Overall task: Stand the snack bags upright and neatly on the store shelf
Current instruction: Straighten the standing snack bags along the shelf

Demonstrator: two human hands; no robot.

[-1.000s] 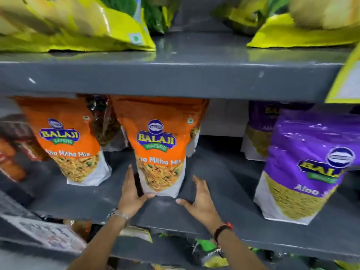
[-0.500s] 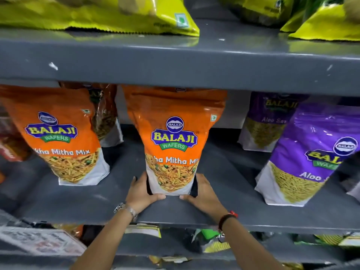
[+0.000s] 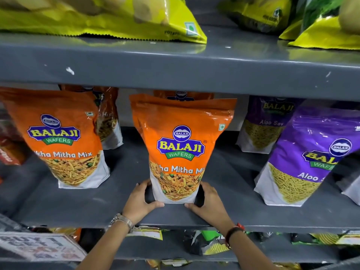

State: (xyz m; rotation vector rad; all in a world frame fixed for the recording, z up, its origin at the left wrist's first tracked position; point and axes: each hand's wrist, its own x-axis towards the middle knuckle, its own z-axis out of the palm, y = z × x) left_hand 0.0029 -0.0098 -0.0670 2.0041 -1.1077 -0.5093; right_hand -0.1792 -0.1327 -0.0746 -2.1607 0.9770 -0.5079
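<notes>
On the far left of the grey shelf [image 3: 58,207] a red packet [image 3: 9,152] peeks in at the edge. Next to it an orange snack bag [image 3: 60,137] stands up on the shelf, leaning a bit to the left. Behind it is another orange bag [image 3: 108,121], partly hidden.

In the middle stands the orange bag being handled [image 3: 181,145]. It sits near the front edge of the shelf, upright, with its top close under the shelf above [image 3: 175,71]. One more orange bag [image 3: 181,94] shows just behind its top.

The left hand [image 3: 139,203] is on the left side of the bag's bottom. Its fingers curl around the corner and its thumb lies along the front of the base. A silver watch [image 3: 122,222] is on that wrist. The right hand [image 3: 209,205] is on the right side of the bottom, with its fingers pressed against the bag and its thumb at the front. A dark band with a red bit [image 3: 232,230] is on that wrist. Both hands are grasping the bag, one on each side.

To the right, a purple bag [image 3: 265,125] stands at the back. In front of it a bigger purple bag [image 3: 309,158] leans to the right.

Up top, yellow bags [image 3: 97,18] lie flat on the upper shelf. Down below, more packets [image 3: 212,242] lie in a messy pile.
</notes>
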